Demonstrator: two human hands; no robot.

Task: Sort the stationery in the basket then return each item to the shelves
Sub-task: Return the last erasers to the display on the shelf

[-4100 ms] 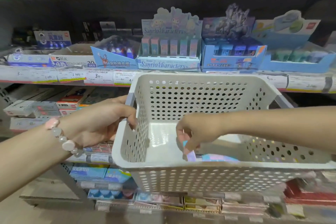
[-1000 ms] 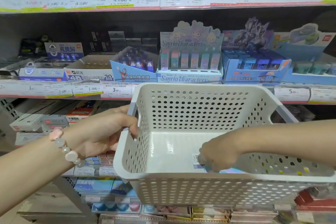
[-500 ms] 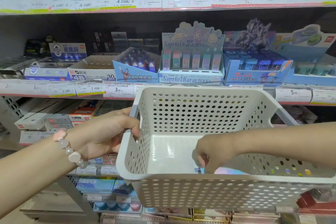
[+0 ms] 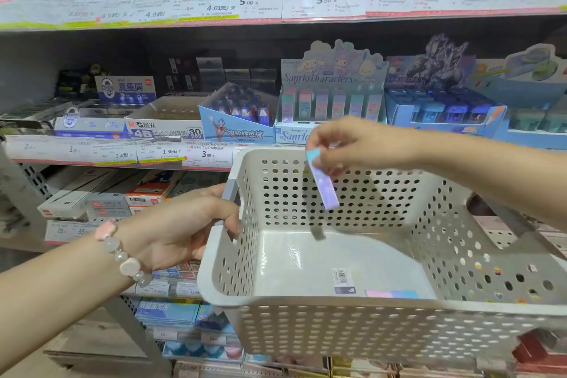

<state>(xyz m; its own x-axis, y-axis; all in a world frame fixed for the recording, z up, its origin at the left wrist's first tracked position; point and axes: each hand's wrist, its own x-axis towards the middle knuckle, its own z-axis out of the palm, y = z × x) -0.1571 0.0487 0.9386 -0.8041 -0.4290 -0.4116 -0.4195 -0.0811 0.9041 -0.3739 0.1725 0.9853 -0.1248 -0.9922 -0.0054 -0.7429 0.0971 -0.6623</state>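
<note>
Item: slim pastel eraser (image 4: 322, 183), blue at the top and shading to lilac. It hangs by its top end from the right hand (image 4: 346, 144), above the open mouth of the basket (image 4: 337, 328). Half a second ago this hand was down on the basket floor working at the pastel pieces; the eraser is now lifted clear of the floor and level with the far rim. Judgement: one piece is picked out and is on its way to a shelf, so the sorting step for it looks finished and the placing step is not yet done.

Grip: thumb and fingertips (image 4: 319, 161) of the right hand pinch only the top end. The body of the eraser dangles below the hand, tilted, touching nothing else. A pinch this shallow could let it swing or slip.

Left hand (image 4: 187, 230): fingers curl round the grey handle (image 4: 230, 196) at the left side of the basket, as in the earlier views, holding it up in front of the shelves.

Left in the basket: a pink and blue piece (image 4: 391, 294) lying flat at the near wall, and beside it a barcode label (image 4: 342, 278) on the floor. Whether that label belongs to a further item cannot be told.

Likely destination, as judgement: the character eraser display box (image 4: 331, 107) on the middle shelf, just behind the right hand, holding upright pastel pieces of similar colouring.

Surroundings: price tags (image 4: 208, 153) along the shelf edges.
</note>
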